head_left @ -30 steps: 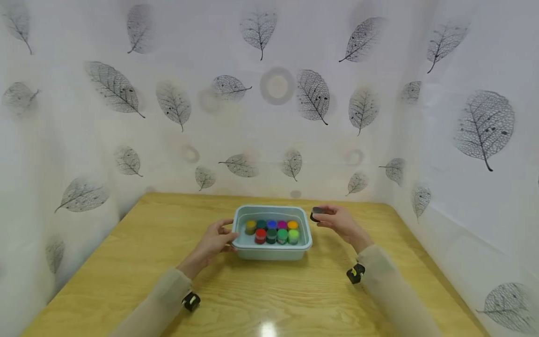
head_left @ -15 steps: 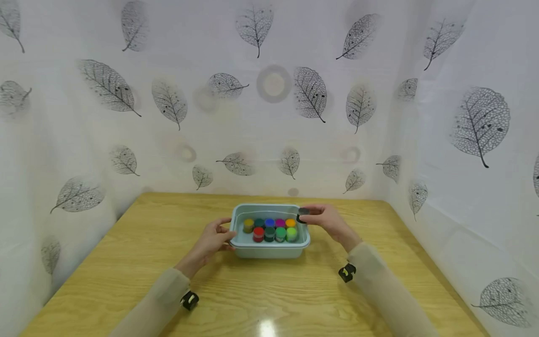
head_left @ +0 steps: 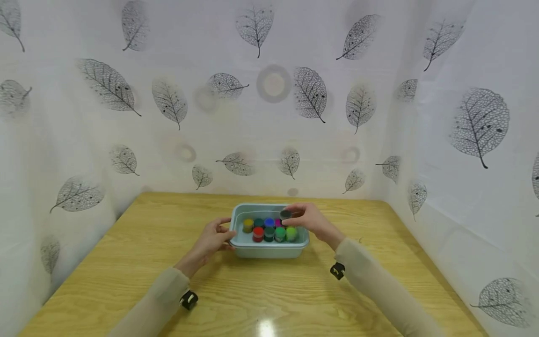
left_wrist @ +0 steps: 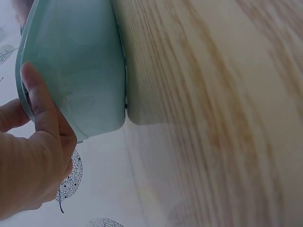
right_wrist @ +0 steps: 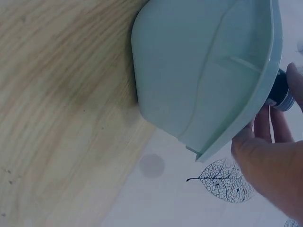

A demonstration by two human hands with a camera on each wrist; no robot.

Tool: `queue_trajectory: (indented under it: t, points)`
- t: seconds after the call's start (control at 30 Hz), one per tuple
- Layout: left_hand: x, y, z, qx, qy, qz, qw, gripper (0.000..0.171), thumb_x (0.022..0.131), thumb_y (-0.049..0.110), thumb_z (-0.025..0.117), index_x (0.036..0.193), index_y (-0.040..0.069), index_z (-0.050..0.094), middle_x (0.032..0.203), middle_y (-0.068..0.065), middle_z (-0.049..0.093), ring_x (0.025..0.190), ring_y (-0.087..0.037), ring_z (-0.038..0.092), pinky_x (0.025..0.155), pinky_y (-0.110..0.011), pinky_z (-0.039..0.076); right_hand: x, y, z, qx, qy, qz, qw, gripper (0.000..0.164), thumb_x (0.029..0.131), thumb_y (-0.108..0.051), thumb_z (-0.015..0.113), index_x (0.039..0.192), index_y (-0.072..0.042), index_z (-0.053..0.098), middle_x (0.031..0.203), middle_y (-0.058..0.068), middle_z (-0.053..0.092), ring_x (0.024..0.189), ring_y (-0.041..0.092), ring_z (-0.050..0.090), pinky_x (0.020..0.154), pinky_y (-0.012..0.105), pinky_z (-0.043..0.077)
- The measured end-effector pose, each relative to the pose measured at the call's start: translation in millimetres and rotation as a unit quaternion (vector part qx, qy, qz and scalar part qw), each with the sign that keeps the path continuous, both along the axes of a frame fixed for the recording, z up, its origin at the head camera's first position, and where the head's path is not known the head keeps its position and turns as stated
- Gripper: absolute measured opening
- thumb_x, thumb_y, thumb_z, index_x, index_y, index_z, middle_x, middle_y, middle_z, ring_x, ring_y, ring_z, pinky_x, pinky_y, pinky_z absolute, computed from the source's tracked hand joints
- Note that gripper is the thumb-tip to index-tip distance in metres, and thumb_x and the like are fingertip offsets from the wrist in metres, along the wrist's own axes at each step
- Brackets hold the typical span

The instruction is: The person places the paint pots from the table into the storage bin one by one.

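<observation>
A pale blue-green plastic tub (head_left: pixel 269 252) stands on the table, holding several small paint jars in two rows, among them a red jar (head_left: pixel 258 234), a blue jar (head_left: pixel 269 223) and a yellow jar (head_left: pixel 248 225). My left hand (head_left: pixel 213 238) grips the tub's left rim between thumb and fingers; the left wrist view shows the fingers against the outer wall (left_wrist: pixel 90 71). Over the tub's right side, my right hand (head_left: pixel 309 220) pinches a dark paint jar (head_left: pixel 286 215). That jar (right_wrist: pixel 282 92) shows past the rim in the right wrist view. The hand partly covers the jars at back right.
The wooden table (head_left: pixel 269 290) extends around the tub on all sides. Behind it and along both sides hangs a white curtain (head_left: pixel 269 131) printed with grey leaves. Both wrists carry small black devices, such as the left wrist's device (head_left: pixel 189 299).
My right hand has carried the dark jar leftward from beyond the tub's right edge to above its inside. The left hand has kept its hold on the rim.
</observation>
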State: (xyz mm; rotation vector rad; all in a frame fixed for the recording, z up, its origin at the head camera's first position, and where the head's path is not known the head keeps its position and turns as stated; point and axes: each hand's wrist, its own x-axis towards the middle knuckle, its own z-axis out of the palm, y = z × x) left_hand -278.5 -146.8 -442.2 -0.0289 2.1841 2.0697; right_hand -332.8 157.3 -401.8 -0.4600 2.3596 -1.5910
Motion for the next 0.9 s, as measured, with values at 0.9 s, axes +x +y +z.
queue_trajectory:
  t: [0.9]
  points:
    - [-0.1,0,0.1,0.004,-0.005,-0.001,1.0000,0.056,0.093,-0.002,0.061,0.145,-0.001,0.040,0.100,-0.016,0.058,0.072,-0.018,0.066,0.063,-0.031,0.061,-42.6,-73,32.3,0.186,0.106,0.258,0.942,0.045,0.082,-0.017,0.080,0.123,-0.006,0.067,0.108,0.000,0.073,0.097,0.013,0.067,0.090,0.027,0.056]
